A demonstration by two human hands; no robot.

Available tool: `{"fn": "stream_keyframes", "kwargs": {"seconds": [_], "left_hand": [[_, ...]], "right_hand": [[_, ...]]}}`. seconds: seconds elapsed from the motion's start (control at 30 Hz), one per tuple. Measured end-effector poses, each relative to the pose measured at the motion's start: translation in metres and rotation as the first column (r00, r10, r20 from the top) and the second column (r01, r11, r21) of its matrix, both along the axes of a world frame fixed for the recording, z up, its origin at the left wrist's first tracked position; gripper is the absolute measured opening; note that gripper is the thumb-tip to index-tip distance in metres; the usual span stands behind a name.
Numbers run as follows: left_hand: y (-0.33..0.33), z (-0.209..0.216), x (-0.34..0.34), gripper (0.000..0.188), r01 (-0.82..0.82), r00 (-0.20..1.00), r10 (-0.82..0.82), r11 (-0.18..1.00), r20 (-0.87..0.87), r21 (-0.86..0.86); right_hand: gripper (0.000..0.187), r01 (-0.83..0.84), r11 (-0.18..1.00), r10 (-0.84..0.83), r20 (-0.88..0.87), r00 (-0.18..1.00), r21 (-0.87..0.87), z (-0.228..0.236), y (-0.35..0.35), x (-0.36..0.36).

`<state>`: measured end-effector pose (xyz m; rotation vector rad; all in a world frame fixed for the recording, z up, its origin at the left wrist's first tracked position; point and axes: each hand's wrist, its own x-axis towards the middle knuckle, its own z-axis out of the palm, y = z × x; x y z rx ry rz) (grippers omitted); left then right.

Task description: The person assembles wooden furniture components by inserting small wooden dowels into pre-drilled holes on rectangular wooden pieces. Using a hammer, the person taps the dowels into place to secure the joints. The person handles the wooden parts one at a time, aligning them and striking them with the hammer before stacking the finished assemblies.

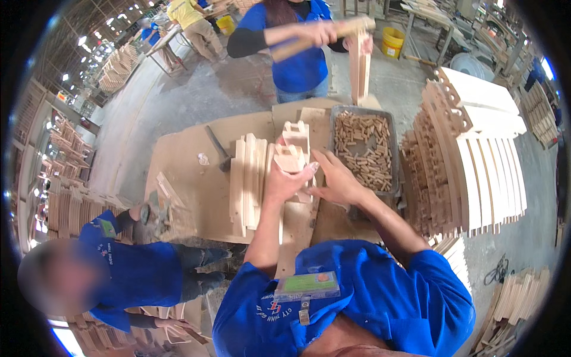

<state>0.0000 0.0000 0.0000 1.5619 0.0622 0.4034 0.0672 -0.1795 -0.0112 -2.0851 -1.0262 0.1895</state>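
My left hand (283, 184) is closed round a pale wooden piece (290, 162) with a notched end, above the middle of the worktable. A second notched end (295, 132) shows just beyond it. My right hand (340, 180) lies close by on the right, fingers stretched out and apart, the tips at the side of the wood. Whether they press on it I cannot tell. Left of my hands lies a stack of wooden slats (248, 172). On the right, a dark tray (333, 132) holds many short wooden dowels (373, 168).
A hammer (221, 152) lies on the cardboard-covered table (178, 152). Across it, a person (300, 65) swings a wooden-handled tool over upright wooden pieces (359, 74). Tall stacked parts (470, 172) stand right of the tray. Another person (143, 273) stands at left.
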Motion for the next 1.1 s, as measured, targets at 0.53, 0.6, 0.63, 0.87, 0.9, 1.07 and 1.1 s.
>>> {"fn": "stream_keyframes", "kwargs": {"seconds": [0.53, 0.6, 0.63, 0.87, 0.9, 1.07, 1.1], "left_hand": [[0.001, -0.01, 0.007, 0.061, -0.145, 0.981, 0.139, 0.989, 0.136, 0.038], [0.002, -0.007, 0.008, 0.056, -0.139, 0.982, 0.128, 0.988, 0.142, 0.067], [0.002, -0.007, 0.008, 0.056, -0.127, 0.983, 0.118, 0.99, 0.139, 0.06], [-0.006, -0.001, 0.004, 0.056, -0.113, 0.976, 0.133, 0.986, 0.175, -0.123], [-0.006, -0.002, 0.003, 0.056, -0.111, 0.974, 0.135, 0.985, 0.181, -0.134], [-0.011, 0.001, 0.005, 0.056, -0.083, 0.985, 0.1, 0.989, 0.141, -0.12], [-0.01, 0.006, 0.003, 0.056, -0.098, 0.987, 0.108, 0.991, 0.117, -0.087]], "right_hand": [[0.028, 0.014, 0.826, -0.028, -0.017, 0.999, -0.563, -0.168, -0.169, -0.036], [0.025, -0.143, 0.854, -0.135, -0.479, 0.867, -0.5, -0.179, -0.159, -0.035], [0.023, -0.205, 0.874, -0.172, -0.675, 0.718, -0.441, -0.182, -0.156, -0.037], [0.031, -0.076, 0.971, -0.076, -0.592, 0.802, -0.227, -0.123, -0.146, -0.061], [0.029, -0.062, 0.985, -0.039, -0.554, 0.832, -0.163, -0.097, -0.144, -0.057], [0.025, 0.054, 0.993, -0.063, 0.09, 0.994, 0.105, 0.075, -0.088, -0.023], [0.025, 0.107, 0.991, -0.113, 0.07, 0.991, 0.084, 0.116, -0.076, -0.019]]}}
